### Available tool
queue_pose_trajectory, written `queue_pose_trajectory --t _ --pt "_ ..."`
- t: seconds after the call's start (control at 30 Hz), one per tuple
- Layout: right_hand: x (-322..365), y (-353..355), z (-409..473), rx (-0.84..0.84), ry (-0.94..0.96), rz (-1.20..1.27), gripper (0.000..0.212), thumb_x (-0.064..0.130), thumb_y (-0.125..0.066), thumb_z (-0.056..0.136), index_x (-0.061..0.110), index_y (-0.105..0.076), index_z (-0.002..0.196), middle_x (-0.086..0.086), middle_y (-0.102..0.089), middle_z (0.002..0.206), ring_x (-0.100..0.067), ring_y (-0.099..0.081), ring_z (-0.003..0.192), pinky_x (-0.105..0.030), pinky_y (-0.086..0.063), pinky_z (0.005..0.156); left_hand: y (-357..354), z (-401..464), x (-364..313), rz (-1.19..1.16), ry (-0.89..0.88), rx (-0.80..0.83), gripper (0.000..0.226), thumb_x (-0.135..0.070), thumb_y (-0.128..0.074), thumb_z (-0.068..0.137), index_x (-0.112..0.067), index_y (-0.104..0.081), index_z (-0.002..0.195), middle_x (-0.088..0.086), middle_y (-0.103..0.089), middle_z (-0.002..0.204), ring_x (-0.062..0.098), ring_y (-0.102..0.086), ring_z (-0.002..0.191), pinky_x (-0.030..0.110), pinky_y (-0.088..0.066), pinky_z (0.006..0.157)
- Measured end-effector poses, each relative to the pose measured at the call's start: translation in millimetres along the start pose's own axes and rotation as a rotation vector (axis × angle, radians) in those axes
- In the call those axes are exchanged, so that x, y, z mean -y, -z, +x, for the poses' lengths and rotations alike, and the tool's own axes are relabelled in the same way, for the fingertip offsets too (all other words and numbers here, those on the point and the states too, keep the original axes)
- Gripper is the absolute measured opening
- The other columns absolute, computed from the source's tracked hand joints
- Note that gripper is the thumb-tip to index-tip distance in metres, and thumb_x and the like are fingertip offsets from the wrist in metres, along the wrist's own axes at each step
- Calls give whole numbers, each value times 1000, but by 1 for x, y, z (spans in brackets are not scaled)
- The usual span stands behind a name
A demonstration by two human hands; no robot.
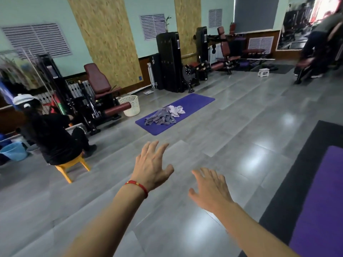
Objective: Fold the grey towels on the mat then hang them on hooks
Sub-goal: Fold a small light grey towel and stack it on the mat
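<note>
Reaching forward, the left hand point(151, 166) and right hand point(211, 188) are spreading flat, each grip holding nothing. Grey towels point(160, 117) are lying heaped on the purple mat point(194, 102), well ahead; being soft, light and limp, probably best pinched at corners.

Gym, weight machines point(168, 62), exercise mat point(194, 102)

Glossy grey floor point(241, 127), perhaps tiled.
</note>
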State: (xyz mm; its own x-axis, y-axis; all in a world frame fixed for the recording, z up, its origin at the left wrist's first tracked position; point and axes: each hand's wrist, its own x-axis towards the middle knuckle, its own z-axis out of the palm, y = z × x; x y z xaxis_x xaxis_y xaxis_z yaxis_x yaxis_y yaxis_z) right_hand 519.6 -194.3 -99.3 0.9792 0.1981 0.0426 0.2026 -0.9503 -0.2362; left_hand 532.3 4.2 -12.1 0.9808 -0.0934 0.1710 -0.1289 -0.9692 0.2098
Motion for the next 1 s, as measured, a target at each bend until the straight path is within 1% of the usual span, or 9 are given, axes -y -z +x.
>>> queue_pose_trajectory --t 0.17,0.3,0.4,0.5,0.57,0.63,0.73,0.87,1.0 --pt "-29 5 114 29 -1 1 63 55 -50 90 30 -37 147 2 -39 145 -26 -34 135 -45 -29 109 -19 105 13 -23 32 27 72 -56 -50 80 -34 -38 148 4 -32 158 32 -19 148 53 -34 114" --pt "-50 -10 207 67 13 -26 67 54 -49 91 32 -32 151 0 -23 162 -28 -17 149 -52 -17 120 -56 191 39 -54 53 50 83 -61 -36 72 -30 -39 148 1 -45 145 31 -30 141 50 -38 110" --pt "-67 -22 285 115 33 -55 67 50 -45 94 32 -26 155 5 -12 168 -22 -8 156 -54 -8 123 -82 272 65 -18 45 144 80 -54 -53 81 -33 -28 154 5 -36 152 32 -22 144 52 -38 110" --pt "-83 -29 366 124 -30 -112 70 53 -41 91 31 -25 155 4 -23 165 -20 -23 152 -53 -16 121 -103 360 90 12 5 134 78 -49 -60 85 -34 -26 154 5 -34 154 30 -23 143 51 -39 108" --pt "-91 -29 415 130 -110 -108 70 54 -43 91 29 -26 154 3 -39 153 -23 -43 138 -48 -31 112 -116 420 101 -15 -17 112 71 -48 -58 87 -32 -32 151 3 -40 149 29 -32 138 47 -40 108" --pt "-101 -28 462 148 -142 -109 69 53 -44 92 29 -25 153 3 -47 142 -25 -52 127 -44 -40 101 -128 476 109 -68 -20 103 67 -47 -56 86 -29 -38 148 3 -46 145 29 -38 133 46 -41 107" --pt "-117 -32 531 153 -162 -111 66 52 -44 93 28 -26 152 2 -48 140 -25 -51 126 -42 -42 98 -142 553 118 -185 -66 66 65 -43 -53 82 -24 -47 144 5 -52 140 29 -45 130 41 -41 109" --pt "-138 -47 635 175 -173 -76 70 49 -44 95 26 -22 156 0 -39 148 -25 -43 134 -43 -39 105 -159 646 133 -283 -135 -79 50 -31 -58 84 -17 -60 132 3 -62 131 25 -53 123 32 -39 106" --pt "-163 -64 748 217 -133 -13 75 49 -49 93 25 -19 157 -6 -31 154 -28 -37 139 -42 -36 108 -187 742 151 -236 -95 -76 64 -50 -48 78 -24 -57 136 -1 -59 135 24 -51 125 35 -41 108"
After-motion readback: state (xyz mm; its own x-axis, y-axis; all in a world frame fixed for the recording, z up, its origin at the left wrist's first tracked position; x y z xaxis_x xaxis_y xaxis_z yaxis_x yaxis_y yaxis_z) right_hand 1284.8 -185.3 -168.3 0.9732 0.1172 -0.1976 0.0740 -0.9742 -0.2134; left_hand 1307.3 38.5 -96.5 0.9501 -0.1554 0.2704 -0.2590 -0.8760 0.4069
